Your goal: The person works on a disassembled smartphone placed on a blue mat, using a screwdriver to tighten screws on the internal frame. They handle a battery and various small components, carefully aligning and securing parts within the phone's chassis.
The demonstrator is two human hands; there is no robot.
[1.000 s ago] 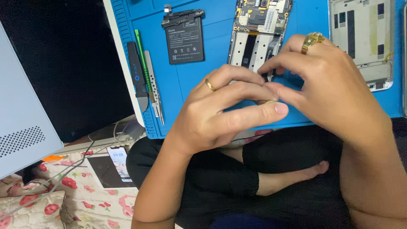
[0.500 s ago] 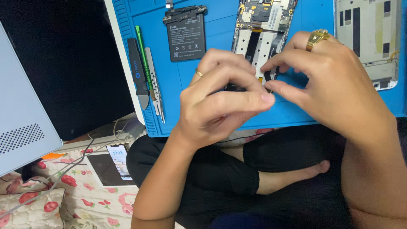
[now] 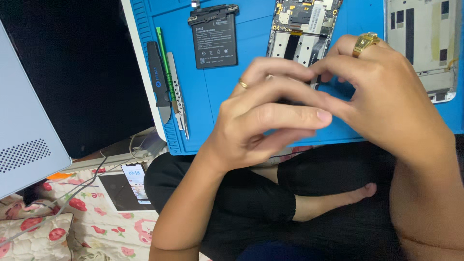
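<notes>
hands meet at centre frame: left hand (image 3: 261, 121) and ringed right hand (image 3: 386, 101), fingertips pressed together over some small part i cannot make out, just below the opened phone chassis (image 3: 302, 29) on the blue mat (image 3: 222, 96); black battery (image 3: 214, 35) already out at upper centre, reassembly undone.

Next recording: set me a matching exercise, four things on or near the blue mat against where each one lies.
Things:
1. black battery
2. pale back cover
3. lit phone
4. tweezers

Places:
A. on the floor by the flowered cloth, lower left
B. along the mat's left edge, beside the black pry tool
C. top right of the blue mat
D. top of the mat, left of the open circuit board

Pairs: 1-D, 2-C, 3-A, 4-B
</notes>
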